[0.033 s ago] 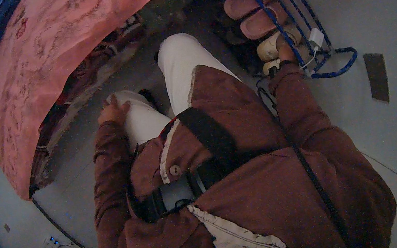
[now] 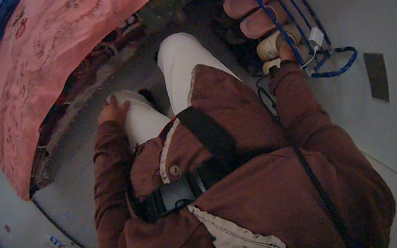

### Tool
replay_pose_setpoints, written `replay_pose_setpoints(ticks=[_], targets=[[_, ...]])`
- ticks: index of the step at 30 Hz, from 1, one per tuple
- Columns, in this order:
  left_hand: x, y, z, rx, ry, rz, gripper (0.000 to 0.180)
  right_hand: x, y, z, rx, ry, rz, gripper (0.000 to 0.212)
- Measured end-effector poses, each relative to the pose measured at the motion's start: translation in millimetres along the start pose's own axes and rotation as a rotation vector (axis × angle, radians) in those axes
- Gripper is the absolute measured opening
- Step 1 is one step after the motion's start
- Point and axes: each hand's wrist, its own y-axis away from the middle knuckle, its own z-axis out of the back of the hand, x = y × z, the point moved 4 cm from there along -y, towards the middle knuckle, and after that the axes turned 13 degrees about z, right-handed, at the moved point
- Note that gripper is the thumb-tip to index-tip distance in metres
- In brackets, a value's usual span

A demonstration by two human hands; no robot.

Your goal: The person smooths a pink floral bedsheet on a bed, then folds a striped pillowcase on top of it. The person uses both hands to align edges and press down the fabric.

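My left hand [image 2: 113,111] rests on my left knee, its fingers spread over the white trousers [image 2: 142,115]. On the right, my right hand [image 2: 286,51] reaches in at a low blue metal rack [image 2: 297,18] and touches or is close against a beige shoe [image 2: 269,47]. Its fingers are partly behind the rack's bars and too dark to make out, so I cannot tell whether they grip the shoe. Beyond it on the rack lies a pair of pink slippers [image 2: 247,4]. Near my right hand, a white plug or adapter [image 2: 316,37] with a white cable hangs at the rack.
A bed or table with a pink cover [image 2: 41,61] curves along the left and far side. A black strap with a buckle [image 2: 176,193] crosses my waist. A wall outlet with blue lights [image 2: 54,241] shows at the lower left. A dark cord [image 2: 63,228] runs nearby.
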Motion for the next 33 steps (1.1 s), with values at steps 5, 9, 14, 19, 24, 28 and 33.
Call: replay_pose_setpoints(ticks=[5,9,14,19,24,28,33], targets=[[-0.2,2.5,3.3,0.005,0.007,-0.008,0.085,-77.0,-40.9,-68.2,0.123,-0.155,-0.174,0.054],[-3.0,2.9,5.3,0.013,-0.005,0.018,0.084,-107.7,-57.6,-100.5,0.106,-0.277,-0.291,0.057],[-8.5,2.9,6.1,0.022,-0.018,-0.001,0.084,-72.9,-20.6,-72.0,-0.119,-0.251,-0.347,0.053],[-7.4,1.7,5.9,0.015,-0.021,-0.006,0.085,-26.7,14.4,-22.9,-0.163,-0.292,-0.374,0.05],[-5.2,1.6,4.9,0.024,-0.028,-0.014,0.085,-31.5,7.3,-26.7,-0.086,-0.243,-0.324,0.052],[-6.6,3.9,5.9,0.033,-0.045,-0.013,0.085,-51.0,-13.9,-47.8,0.048,-0.205,-0.272,0.053],[-5.8,5.0,6.2,0.054,-0.032,-0.009,0.085,-64.0,-30.8,-64.1,0.171,-0.171,-0.215,0.054]])
